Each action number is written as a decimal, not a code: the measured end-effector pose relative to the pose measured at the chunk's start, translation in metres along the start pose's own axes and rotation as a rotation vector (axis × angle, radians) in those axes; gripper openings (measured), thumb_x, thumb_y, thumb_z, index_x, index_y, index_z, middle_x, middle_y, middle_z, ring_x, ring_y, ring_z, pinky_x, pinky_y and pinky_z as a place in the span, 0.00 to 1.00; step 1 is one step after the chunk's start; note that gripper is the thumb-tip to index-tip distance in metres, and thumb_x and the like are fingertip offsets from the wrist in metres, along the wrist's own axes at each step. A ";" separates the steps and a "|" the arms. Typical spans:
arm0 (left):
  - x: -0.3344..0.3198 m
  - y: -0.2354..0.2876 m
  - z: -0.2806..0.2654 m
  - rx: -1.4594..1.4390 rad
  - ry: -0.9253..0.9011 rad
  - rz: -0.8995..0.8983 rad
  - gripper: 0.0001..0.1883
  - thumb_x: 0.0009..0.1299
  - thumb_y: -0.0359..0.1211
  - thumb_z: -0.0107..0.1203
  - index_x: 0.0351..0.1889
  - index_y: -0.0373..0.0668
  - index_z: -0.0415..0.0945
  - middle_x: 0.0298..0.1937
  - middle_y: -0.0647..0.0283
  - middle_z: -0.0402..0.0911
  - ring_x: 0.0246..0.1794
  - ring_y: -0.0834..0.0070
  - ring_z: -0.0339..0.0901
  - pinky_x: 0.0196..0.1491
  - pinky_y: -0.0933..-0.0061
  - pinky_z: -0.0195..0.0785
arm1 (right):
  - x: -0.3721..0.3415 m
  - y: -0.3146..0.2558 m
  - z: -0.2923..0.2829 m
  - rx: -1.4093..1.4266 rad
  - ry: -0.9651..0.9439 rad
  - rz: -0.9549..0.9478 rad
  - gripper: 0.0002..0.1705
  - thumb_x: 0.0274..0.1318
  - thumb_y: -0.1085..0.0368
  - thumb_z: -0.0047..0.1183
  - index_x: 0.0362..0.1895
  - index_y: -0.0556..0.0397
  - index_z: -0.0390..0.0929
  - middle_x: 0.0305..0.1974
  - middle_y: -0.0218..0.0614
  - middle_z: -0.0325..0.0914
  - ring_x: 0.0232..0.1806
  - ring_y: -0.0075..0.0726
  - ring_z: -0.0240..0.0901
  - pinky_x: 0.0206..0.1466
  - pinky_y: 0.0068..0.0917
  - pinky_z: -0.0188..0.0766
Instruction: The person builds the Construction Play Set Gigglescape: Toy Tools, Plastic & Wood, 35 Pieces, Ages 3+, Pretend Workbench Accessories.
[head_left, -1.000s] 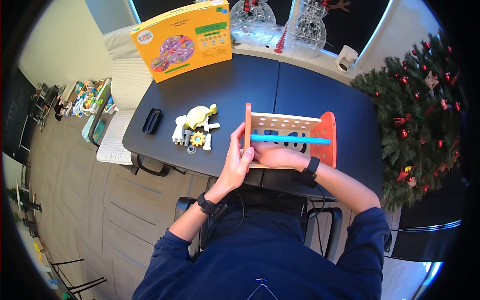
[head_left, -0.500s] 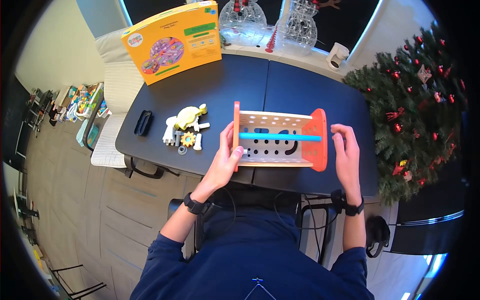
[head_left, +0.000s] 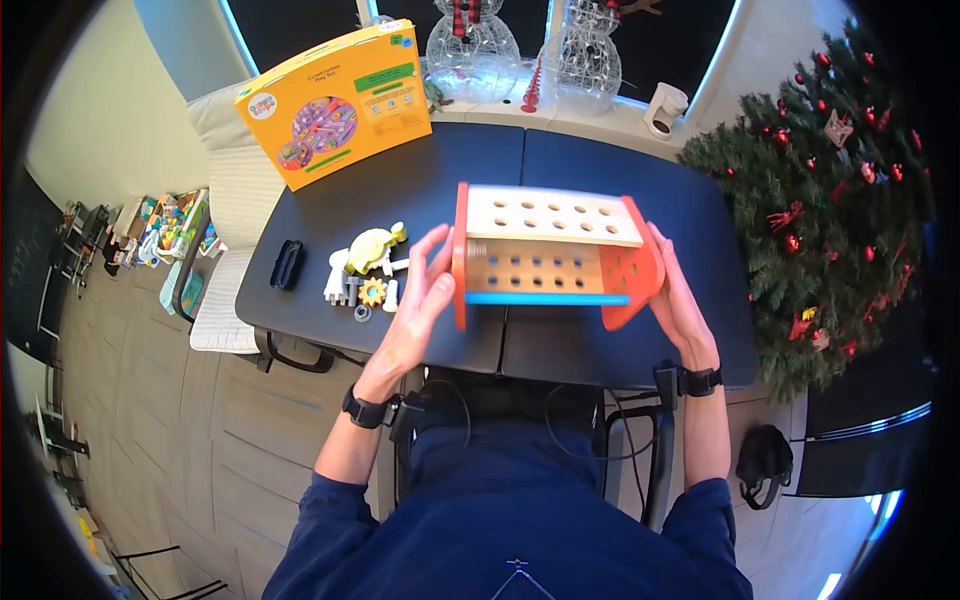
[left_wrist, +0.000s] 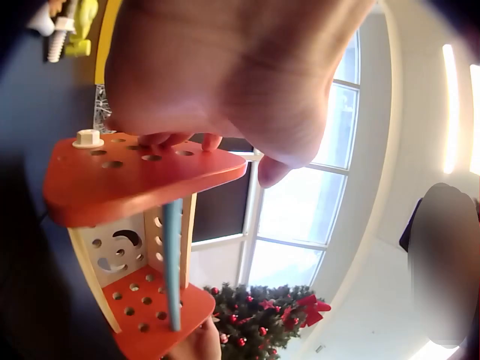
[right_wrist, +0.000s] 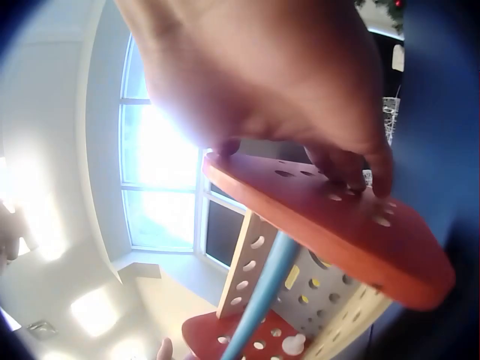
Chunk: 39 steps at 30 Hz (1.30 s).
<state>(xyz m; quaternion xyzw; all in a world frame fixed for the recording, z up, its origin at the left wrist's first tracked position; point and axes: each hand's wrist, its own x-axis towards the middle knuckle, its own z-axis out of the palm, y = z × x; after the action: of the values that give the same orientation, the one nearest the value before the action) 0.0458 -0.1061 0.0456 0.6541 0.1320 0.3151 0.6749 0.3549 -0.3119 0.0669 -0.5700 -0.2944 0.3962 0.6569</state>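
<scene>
Between both hands is a toy toolbox [head_left: 541, 216] with orange end panels, pale perforated sides and a blue rod [head_left: 548, 299] as its handle. It is tilted over the dark table, rod toward the person. My left hand [head_left: 405, 325] holds the left end panel [left_wrist: 142, 187], its fingertips on the outer face. A white hex bolt head [left_wrist: 88, 138] sits on that face; in the right wrist view a white bolt end [right_wrist: 294, 344] shows inside. At the other end, my right hand [head_left: 685, 310] grips the right end panel [right_wrist: 330, 217], fingers against its outer face.
Left on the table lie a yellow piece [head_left: 370, 250], a yellow gear [head_left: 372, 292], a white bolt [head_left: 391, 296] and other small parts. A black tray [head_left: 287, 265] is farther left. A yellow box [head_left: 345, 110] stands behind; a decorated tree [head_left: 800, 230] is at the right.
The right hand came out of the toolbox, moved right, then took the right end panel. The toolbox has turned so its rod faces the person. The left hand has stayed at the left panel.
</scene>
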 end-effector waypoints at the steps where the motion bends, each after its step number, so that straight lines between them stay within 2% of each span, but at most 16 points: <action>1: 0.001 0.003 -0.001 -0.020 0.014 -0.006 0.44 0.86 0.53 0.50 0.89 0.44 0.40 0.89 0.48 0.53 0.89 0.55 0.49 0.86 0.52 0.41 | -0.004 -0.007 0.004 0.027 -0.024 0.001 0.41 0.87 0.38 0.30 0.88 0.50 0.48 0.83 0.39 0.58 0.86 0.39 0.52 0.87 0.42 0.51; 5: 0.005 0.007 -0.001 0.087 0.050 -0.015 0.39 0.88 0.43 0.47 0.90 0.47 0.40 0.89 0.57 0.55 0.88 0.63 0.53 0.81 0.60 0.52 | -0.003 -0.001 0.012 -0.066 -0.047 -0.118 0.38 0.88 0.48 0.37 0.89 0.49 0.44 0.84 0.46 0.56 0.86 0.41 0.51 0.87 0.43 0.48; 8: 0.004 0.010 -0.001 0.068 0.030 -0.145 0.33 0.87 0.30 0.45 0.88 0.45 0.47 0.89 0.58 0.56 0.86 0.70 0.57 0.74 0.69 0.61 | -0.003 0.009 0.014 -0.058 -0.050 -0.116 0.39 0.85 0.59 0.44 0.89 0.51 0.44 0.84 0.47 0.57 0.86 0.41 0.52 0.86 0.42 0.49; 9: 0.003 0.003 -0.003 0.058 0.029 -0.145 0.33 0.86 0.27 0.45 0.87 0.45 0.49 0.89 0.58 0.56 0.86 0.71 0.57 0.72 0.70 0.62 | 0.001 0.018 0.008 -0.032 -0.066 -0.098 0.41 0.80 0.67 0.47 0.89 0.52 0.43 0.85 0.47 0.56 0.86 0.42 0.51 0.87 0.42 0.48; 11: -0.002 -0.024 -0.012 0.041 0.036 -0.142 0.31 0.84 0.21 0.45 0.84 0.44 0.53 0.89 0.58 0.56 0.85 0.72 0.59 0.67 0.73 0.64 | -0.003 0.026 0.010 -0.088 -0.095 -0.127 0.43 0.78 0.70 0.47 0.89 0.52 0.41 0.85 0.48 0.55 0.87 0.43 0.51 0.87 0.42 0.47; 12: -0.004 -0.035 -0.010 -0.005 0.089 -0.156 0.30 0.80 0.15 0.43 0.78 0.42 0.58 0.90 0.56 0.55 0.85 0.71 0.59 0.70 0.71 0.64 | -0.005 0.029 0.012 -0.116 -0.112 -0.142 0.44 0.77 0.72 0.47 0.89 0.52 0.40 0.85 0.48 0.54 0.87 0.43 0.50 0.87 0.42 0.47; 13: -0.006 -0.050 -0.012 -0.008 0.114 -0.118 0.31 0.79 0.14 0.45 0.79 0.41 0.58 0.86 0.55 0.61 0.85 0.69 0.60 0.75 0.67 0.61 | -0.005 0.032 0.013 -0.150 -0.093 -0.140 0.48 0.74 0.77 0.47 0.89 0.52 0.37 0.86 0.50 0.53 0.88 0.45 0.48 0.88 0.42 0.46; 14: -0.007 -0.055 -0.010 -0.010 0.138 -0.081 0.33 0.78 0.14 0.46 0.80 0.41 0.57 0.83 0.53 0.66 0.85 0.67 0.61 0.80 0.62 0.58 | -0.006 0.033 0.014 -0.145 -0.088 -0.144 0.48 0.73 0.77 0.46 0.89 0.52 0.37 0.86 0.50 0.52 0.88 0.45 0.47 0.88 0.43 0.45; 19: -0.010 -0.069 -0.005 -0.029 0.261 -0.060 0.22 0.75 0.11 0.46 0.62 0.41 0.64 0.81 0.53 0.68 0.85 0.65 0.61 0.79 0.62 0.62 | -0.009 0.044 0.020 -0.160 -0.069 -0.128 0.50 0.71 0.79 0.46 0.90 0.51 0.35 0.87 0.52 0.49 0.89 0.46 0.45 0.88 0.43 0.44; 25: -0.014 -0.075 -0.015 0.087 0.252 -0.126 0.19 0.77 0.12 0.44 0.61 0.40 0.63 0.81 0.49 0.68 0.86 0.62 0.60 0.82 0.58 0.60 | -0.011 0.058 0.025 -0.228 -0.117 -0.124 0.47 0.74 0.76 0.43 0.89 0.51 0.36 0.86 0.51 0.48 0.90 0.45 0.43 0.88 0.42 0.44; 28: -0.013 -0.075 -0.025 0.153 0.169 -0.118 0.18 0.76 0.12 0.40 0.59 0.38 0.62 0.86 0.46 0.62 0.87 0.59 0.58 0.81 0.57 0.61 | -0.008 0.063 0.023 -0.250 -0.115 -0.105 0.44 0.77 0.73 0.43 0.89 0.52 0.37 0.85 0.51 0.50 0.90 0.45 0.42 0.88 0.42 0.44; 29: -0.014 -0.078 -0.029 0.185 0.151 -0.117 0.16 0.78 0.14 0.41 0.59 0.38 0.62 0.85 0.45 0.63 0.88 0.58 0.57 0.79 0.57 0.63 | -0.008 0.065 0.023 -0.258 -0.119 -0.099 0.44 0.77 0.73 0.43 0.89 0.52 0.37 0.85 0.51 0.50 0.90 0.45 0.42 0.88 0.42 0.44; 32: -0.016 -0.074 -0.032 0.247 0.142 -0.155 0.15 0.78 0.14 0.41 0.59 0.37 0.64 0.86 0.47 0.62 0.87 0.58 0.59 0.78 0.57 0.65 | -0.008 0.066 0.023 -0.272 -0.126 -0.097 0.44 0.77 0.72 0.45 0.89 0.52 0.37 0.85 0.51 0.50 0.89 0.46 0.42 0.88 0.43 0.44; 35: -0.016 -0.058 -0.035 0.363 0.149 -0.157 0.17 0.76 0.15 0.44 0.60 0.36 0.69 0.82 0.51 0.69 0.78 0.59 0.73 0.72 0.59 0.71 | -0.013 0.068 0.026 -0.318 -0.055 -0.152 0.44 0.77 0.72 0.47 0.88 0.52 0.40 0.85 0.52 0.51 0.89 0.48 0.45 0.87 0.45 0.46; 38: -0.019 -0.046 -0.050 0.699 0.179 -0.136 0.18 0.74 0.16 0.47 0.60 0.36 0.74 0.71 0.55 0.77 0.60 0.61 0.83 0.64 0.61 0.75 | -0.022 0.075 0.032 -0.512 0.149 -0.278 0.40 0.75 0.72 0.49 0.86 0.54 0.49 0.83 0.53 0.56 0.86 0.51 0.52 0.85 0.47 0.54; 39: -0.023 -0.049 -0.059 0.818 0.207 -0.042 0.18 0.73 0.16 0.49 0.59 0.38 0.77 0.60 0.55 0.77 0.48 0.62 0.81 0.58 0.62 0.75 | -0.028 0.072 0.033 -0.595 0.219 -0.309 0.39 0.75 0.73 0.50 0.84 0.54 0.53 0.82 0.53 0.58 0.85 0.52 0.55 0.84 0.47 0.57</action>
<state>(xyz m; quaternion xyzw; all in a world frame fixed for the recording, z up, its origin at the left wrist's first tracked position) 0.0056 -0.0704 -0.0134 0.8301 0.3265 0.2872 0.3491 0.2995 -0.3157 0.0039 -0.7241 -0.4075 0.1255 0.5420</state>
